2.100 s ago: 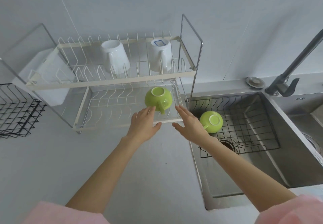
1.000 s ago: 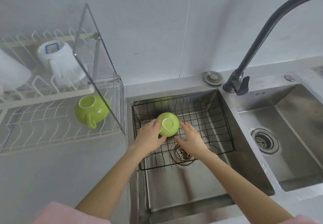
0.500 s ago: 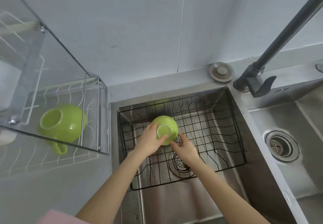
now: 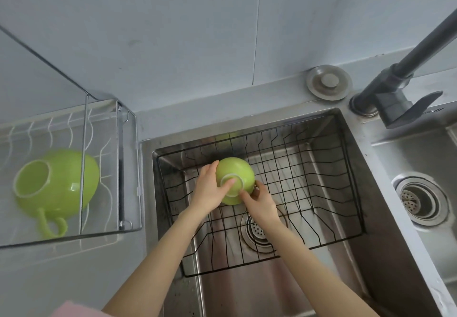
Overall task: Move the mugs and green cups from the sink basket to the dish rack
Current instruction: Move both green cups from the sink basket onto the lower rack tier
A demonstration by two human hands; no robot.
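Observation:
An upside-down green cup (image 4: 236,171) sits in the black wire sink basket (image 4: 321,193) inside the left sink bowl. My left hand (image 4: 210,189) wraps its left side, thumb across the cup's foot ring. From the lower right, my right hand (image 4: 261,200) grips the same cup, fingers at its hidden handle side. A second green cup (image 4: 58,185) lies upside down, handle toward me, on the lower tier of the white dish rack (image 4: 108,148) at the left. The rack's upper tier and the mugs are out of view.
A dark faucet (image 4: 395,89) rises at the right between the two bowls. A round sink plug (image 4: 329,81) lies on the back ledge. The right bowl shows a drain (image 4: 418,200). The rack's metal frame (image 4: 128,168) stands close to the sink's left rim.
My hands left the first cup on the rack and moved right to the sink basket. Both hands have closed around the second green cup; the view has moved closer and tilted further down.

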